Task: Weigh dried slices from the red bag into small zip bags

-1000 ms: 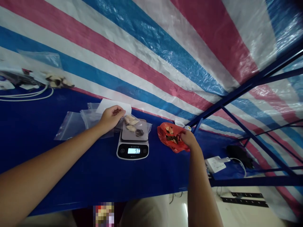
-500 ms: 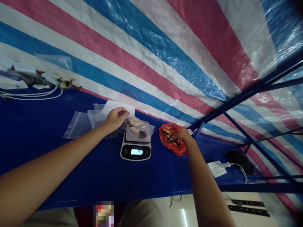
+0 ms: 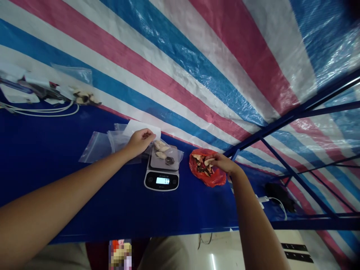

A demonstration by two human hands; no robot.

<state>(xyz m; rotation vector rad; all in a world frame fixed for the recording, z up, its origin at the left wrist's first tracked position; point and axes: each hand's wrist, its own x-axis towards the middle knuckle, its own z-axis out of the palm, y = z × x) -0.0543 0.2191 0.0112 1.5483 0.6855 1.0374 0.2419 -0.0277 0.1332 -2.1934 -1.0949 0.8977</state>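
A small digital kitchen scale (image 3: 161, 179) stands on the blue table (image 3: 112, 202), its lit display reading 77. On its platform lies a clear zip bag (image 3: 165, 154) holding pale and dark pieces. My left hand (image 3: 140, 141) is curled, pinching the open edge of that bag at the scale's back left. My right hand (image 3: 222, 163) reaches into a red plastic bag (image 3: 207, 171) of mixed pale and dark pieces, fingers pinched on a pale piece.
Empty clear zip bags (image 3: 97, 148) and a white paper (image 3: 142, 126) lie left of the scale. White cables (image 3: 47, 110), packets and more pieces sit at the far left. A white power strip (image 3: 263, 198) and black adapter (image 3: 277, 189) lie right, beside blue metal frame bars (image 3: 295, 176).
The display has changed from 93 to 77. My right hand has shifted slightly inside the red bag and pinched a piece. My left hand has stayed on the clear bag.
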